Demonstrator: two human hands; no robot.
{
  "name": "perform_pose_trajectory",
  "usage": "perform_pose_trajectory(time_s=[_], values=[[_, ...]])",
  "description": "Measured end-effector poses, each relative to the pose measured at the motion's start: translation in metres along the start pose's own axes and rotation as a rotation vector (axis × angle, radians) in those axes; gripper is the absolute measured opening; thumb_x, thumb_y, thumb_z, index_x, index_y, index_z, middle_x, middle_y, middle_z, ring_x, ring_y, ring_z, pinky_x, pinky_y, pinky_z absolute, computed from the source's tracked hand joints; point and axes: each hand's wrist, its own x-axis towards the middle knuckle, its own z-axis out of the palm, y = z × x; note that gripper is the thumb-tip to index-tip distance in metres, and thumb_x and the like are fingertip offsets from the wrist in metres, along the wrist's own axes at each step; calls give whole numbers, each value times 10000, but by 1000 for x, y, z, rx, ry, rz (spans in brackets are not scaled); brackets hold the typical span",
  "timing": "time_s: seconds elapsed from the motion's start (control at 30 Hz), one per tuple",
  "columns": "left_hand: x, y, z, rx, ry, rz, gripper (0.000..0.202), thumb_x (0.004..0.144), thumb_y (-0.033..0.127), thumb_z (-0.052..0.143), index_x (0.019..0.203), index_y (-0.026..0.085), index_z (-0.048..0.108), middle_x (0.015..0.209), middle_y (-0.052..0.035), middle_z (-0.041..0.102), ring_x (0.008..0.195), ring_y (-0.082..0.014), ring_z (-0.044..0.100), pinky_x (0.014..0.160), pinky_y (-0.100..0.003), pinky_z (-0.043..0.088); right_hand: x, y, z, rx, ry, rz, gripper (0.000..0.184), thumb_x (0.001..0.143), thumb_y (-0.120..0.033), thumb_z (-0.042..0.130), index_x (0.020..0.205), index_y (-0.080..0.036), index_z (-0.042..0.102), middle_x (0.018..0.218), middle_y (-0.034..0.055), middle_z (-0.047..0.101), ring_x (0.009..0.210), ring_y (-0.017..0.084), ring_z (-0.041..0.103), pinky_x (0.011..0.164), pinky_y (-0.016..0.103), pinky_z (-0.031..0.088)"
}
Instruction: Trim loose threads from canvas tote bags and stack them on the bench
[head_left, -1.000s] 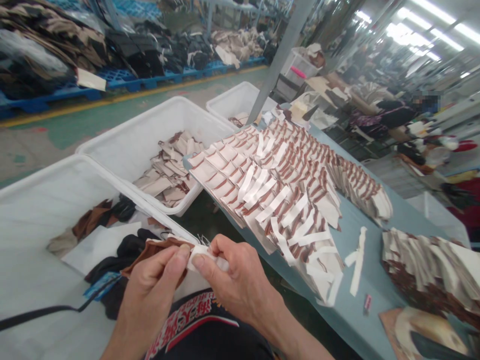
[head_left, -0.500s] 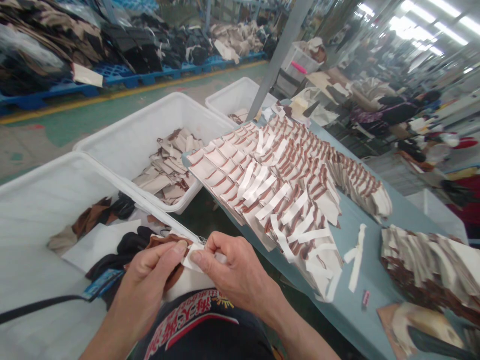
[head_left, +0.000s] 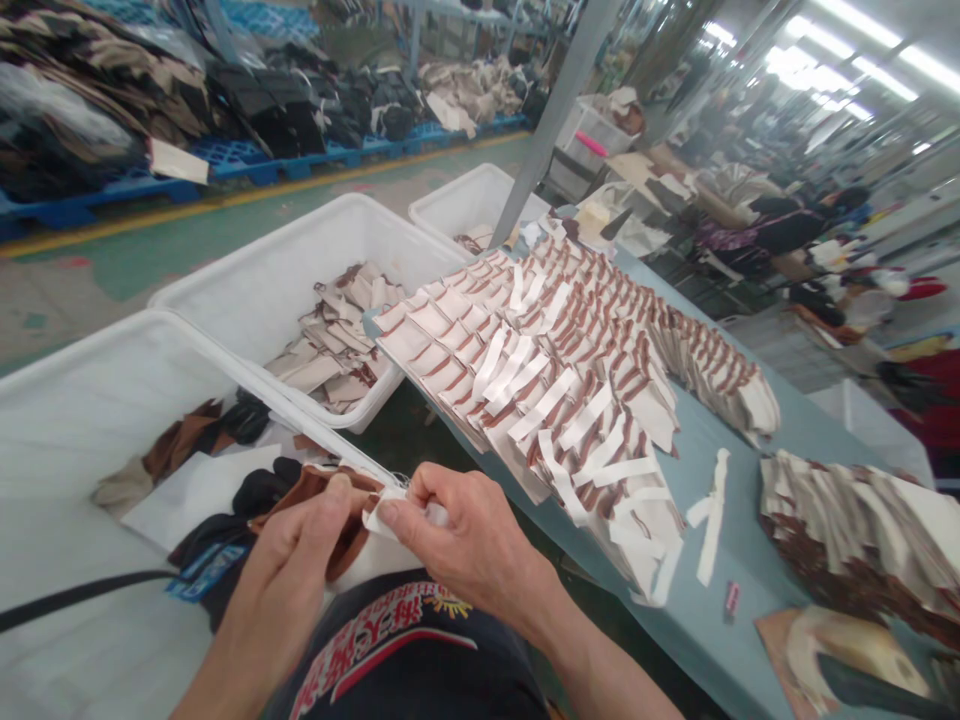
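Low in the head view, my left hand (head_left: pixel 304 535) pinches the edge of a brown leather piece (head_left: pixel 300 492) with a pale side. Close beside it, my right hand (head_left: pixel 457 530) is closed on a white strip (head_left: pixel 382 505) at the same piece's edge. The two hands almost meet, and their fingers hide part of the piece. Below them a pale part of the piece lies against the dark apron (head_left: pixel 420 660), which has red and white print. To the right, rows of overlapping cream and brown pieces (head_left: pixel 457 330) cover the table, with loose white strips (head_left: pixel 551 405) on top.
A white bin (head_left: pixel 67 370) on the left holds scraps and black items. Another bin (head_left: pixel 300 270) behind it contains cream pieces. The blue-grey table (head_left: pixel 675 620) also carries a stacked bundle (head_left: pixel 847 540) and a tape roll (head_left: pixel 847 650). A grey post (head_left: pixel 551 130) rises behind the table.
My left thumb has shifted a little up and left along the edge, and more brown leather shows. The right hand stays almost in place, still on the white strip.
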Motion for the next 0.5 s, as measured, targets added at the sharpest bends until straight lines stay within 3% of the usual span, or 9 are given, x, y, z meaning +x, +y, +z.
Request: perform_pose_trajectory(time_s=[0.07,0.23,0.33,0.4,0.5], values=[[-1,1,-2,46,-43,40,670,1114,794,523,864,232,788,761,-22,749,738,-218,690,732,-260,609,0,0,-1,6,-3,8,430,1015,-385,817,733,-214,541,637,-74,502,655,124,463,706,286,285],[-5,7,-4,288,30,235,440,1076,639,687,883,274,839,759,26,789,659,-187,691,642,-213,545,2,11,2,159,-11,-44,401,980,-366,807,725,-208,541,650,-71,495,668,118,453,663,262,296],[-6,8,-6,341,-4,270,397,1095,620,675,1003,294,883,850,13,842,708,-206,751,688,-215,570,6,24,7,440,-146,-41,536,946,-629,838,761,-211,560,656,-72,489,643,109,412,603,239,301],[-7,7,-8,352,-16,279,397,1109,620,657,1024,305,883,853,12,839,722,-211,757,702,-212,575,10,30,10,579,-223,-20,680,842,-806,873,765,-212,551,645,-78,479,620,97,370,567,229,278],[-6,5,-11,350,-28,295,401,1117,612,642,988,308,869,808,16,811,699,-209,732,691,-206,570,17,33,13,707,-322,32,796,679,-903,935,767,-214,546,624,-85,489,584,80,354,529,217,242]])
